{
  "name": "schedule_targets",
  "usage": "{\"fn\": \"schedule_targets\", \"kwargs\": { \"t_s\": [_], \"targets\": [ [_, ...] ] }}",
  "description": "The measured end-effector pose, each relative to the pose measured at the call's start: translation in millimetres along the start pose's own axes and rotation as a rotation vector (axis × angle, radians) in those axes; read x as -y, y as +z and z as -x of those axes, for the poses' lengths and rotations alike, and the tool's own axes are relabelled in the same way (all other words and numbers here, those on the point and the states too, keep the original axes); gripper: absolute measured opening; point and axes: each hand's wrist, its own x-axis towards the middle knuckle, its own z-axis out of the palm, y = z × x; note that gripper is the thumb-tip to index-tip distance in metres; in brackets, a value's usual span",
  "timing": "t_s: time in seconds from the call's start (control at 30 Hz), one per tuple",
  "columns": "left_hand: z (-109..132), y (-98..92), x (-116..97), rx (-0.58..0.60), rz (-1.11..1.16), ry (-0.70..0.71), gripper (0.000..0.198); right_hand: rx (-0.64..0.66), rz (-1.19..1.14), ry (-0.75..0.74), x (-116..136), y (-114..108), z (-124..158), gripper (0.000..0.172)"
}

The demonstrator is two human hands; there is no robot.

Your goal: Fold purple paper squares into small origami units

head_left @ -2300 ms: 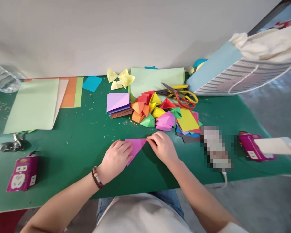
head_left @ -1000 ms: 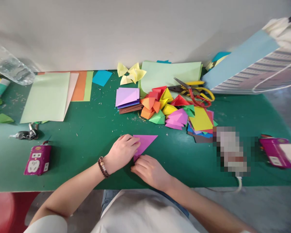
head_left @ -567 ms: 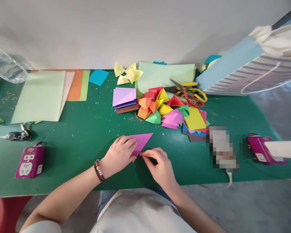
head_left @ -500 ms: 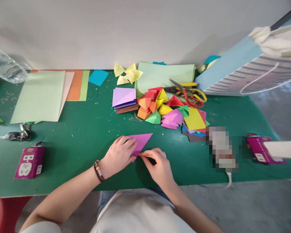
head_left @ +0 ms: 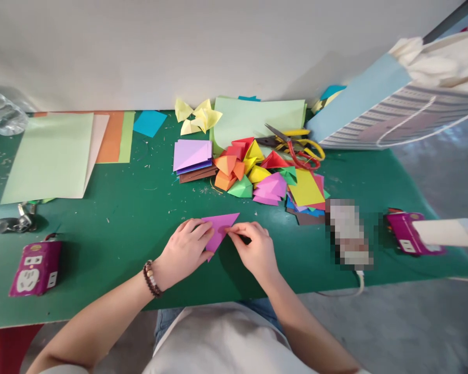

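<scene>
A purple sheet of origami paper [head_left: 219,228], folded to a triangle, is held over the green table in front of me. Its sharp tip points to the upper right. My left hand [head_left: 185,248] grips the left side, fingers lying over the paper and thumb at its lower corner. At the right edge, the thumb and forefinger of my right hand [head_left: 256,248] are pinched together on the paper. The underside of the triangle is hidden.
Folded paper pieces [head_left: 271,188], scissors [head_left: 296,148] and a stack of coloured squares [head_left: 193,155] lie beyond my hands. Large sheets [head_left: 50,156] and a purple power socket [head_left: 37,267] are left. A blurred-out object [head_left: 347,231] and a striped bag [head_left: 409,117] are right.
My right hand has slid up along the right edge of the purple paper, from near the lower corner toward the tip. The whole view has shifted slightly.
</scene>
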Motion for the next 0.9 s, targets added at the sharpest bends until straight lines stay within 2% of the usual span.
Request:
{"fn": "schedule_targets", "kwargs": {
  "t_s": [0.23,0.4,0.5,0.63,0.77,0.9],
  "targets": [
    [-0.7,-1.3,-0.4,-0.018,0.029,-0.011,0.044,-0.077,-0.018,0.071,-21.6,-5.8,-18.8,0.013],
    [-0.6,-1.5,-0.4,-0.031,0.036,-0.008,0.041,-0.120,-0.008,0.045,-30.2,-7.1,-30.6,0.011],
    [-0.1,1.1,3.7,-0.043,0.038,0.010,0.045,-0.125,0.007,-0.040,-32.7,-7.5,-35.3,0.011],
    [-0.4,3.9,10.2,-0.046,0.059,0.043,0.044,-0.076,0.108,-0.227,-36.1,-7.9,-39.0,0.015],
    [-1.2,3.8,11.2,-0.051,0.066,0.052,0.042,-0.011,0.196,-0.330,-38.3,-7.7,-39.8,0.019],
    [-2.2,2.4,9.0,-0.062,0.047,0.058,0.029,0.046,0.202,-0.403,-33.1,-7.0,-34.5,0.022]
  ]
}}
